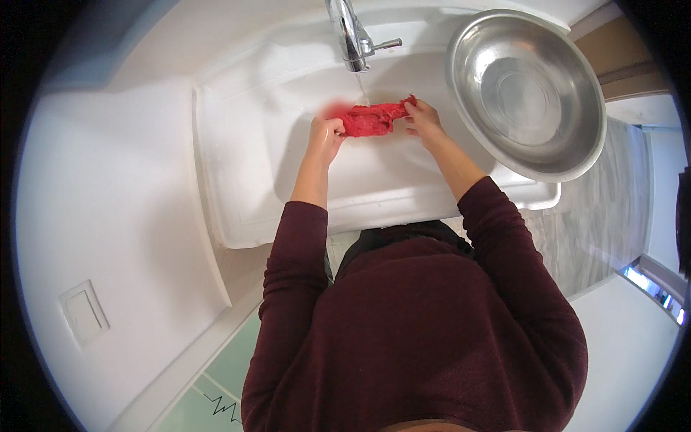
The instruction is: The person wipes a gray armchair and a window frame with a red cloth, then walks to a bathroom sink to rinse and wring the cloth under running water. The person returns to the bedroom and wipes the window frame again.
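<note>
A wet red cloth (370, 120) stretches between my two hands, over the white sink basin (372, 183). Its left end is gripped in my left hand (325, 135), and a blur covers part of that end. With thumb and fingers, my right hand (424, 120) pinches the crumpled right end. From the chrome faucet (348, 40) a thin stream of water (363, 89) runs down onto the top edge of the cloth. The faucet's lever (388, 44) points to the right.
A large stainless steel bowl (526, 92) rests tilted on the sink's right side, close to my right forearm. To the left, a white wall (113, 205) carries a light switch (85, 313). Grey wood-look flooring (594, 216) lies at the right.
</note>
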`<state>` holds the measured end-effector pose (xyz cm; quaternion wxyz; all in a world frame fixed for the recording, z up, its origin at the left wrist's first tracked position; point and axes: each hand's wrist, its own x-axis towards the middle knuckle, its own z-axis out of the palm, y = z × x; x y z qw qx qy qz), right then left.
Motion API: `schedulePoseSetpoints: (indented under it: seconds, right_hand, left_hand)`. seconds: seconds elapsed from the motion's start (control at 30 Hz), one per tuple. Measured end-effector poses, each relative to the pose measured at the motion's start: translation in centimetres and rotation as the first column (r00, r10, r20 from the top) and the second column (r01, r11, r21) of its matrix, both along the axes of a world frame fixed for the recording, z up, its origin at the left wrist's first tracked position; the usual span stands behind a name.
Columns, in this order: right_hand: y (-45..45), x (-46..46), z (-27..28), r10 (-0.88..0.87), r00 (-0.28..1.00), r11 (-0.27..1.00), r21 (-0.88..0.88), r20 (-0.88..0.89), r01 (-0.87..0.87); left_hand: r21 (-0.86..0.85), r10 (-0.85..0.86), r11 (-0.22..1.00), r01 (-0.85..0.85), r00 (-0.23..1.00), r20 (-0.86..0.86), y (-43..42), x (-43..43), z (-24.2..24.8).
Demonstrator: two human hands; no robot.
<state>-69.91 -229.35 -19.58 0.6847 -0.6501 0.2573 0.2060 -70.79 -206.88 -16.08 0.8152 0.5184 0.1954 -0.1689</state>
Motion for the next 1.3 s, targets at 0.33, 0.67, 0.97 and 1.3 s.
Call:
schedulePoseSetpoints:
  seconds: [0.33, 0.67, 0.97, 1.3]
  right_hand:
    - [1.6, -1.6, 5.0, -0.091, 0.939, 0.972, 0.236, 0.331, 0.011]
    - [2.0, -4.9, 10.0, 0.036, 0.799, 0.997, 0.032, 0.601, -0.069]
    - [2.2, -1.7, 11.4, -0.175, 0.871, 0.958, 0.282, 0.459, 0.044]
    - [4.1, 1.8, 13.2, -0.159, 0.928, 0.853, 0.52, 0.336, -0.042]
  left_hand:
    - [0.118, -0.392, 0.914, 0.387, 0.92, 0.017, 1.3, -4.4, 1.1]
    - [0.946, -0.66, 0.293, 0.14, 0.745, 0.095, -4.5, -5.3, 2.8]
    - [0.699, -0.383, 0.713, 0.052, 0.865, 0.325, -1.3, -2.7, 3.6]
    - [0.663, -0.228, 0.744, -0.077, 0.904, 0.361, -0.1, -1.4, 3.6]
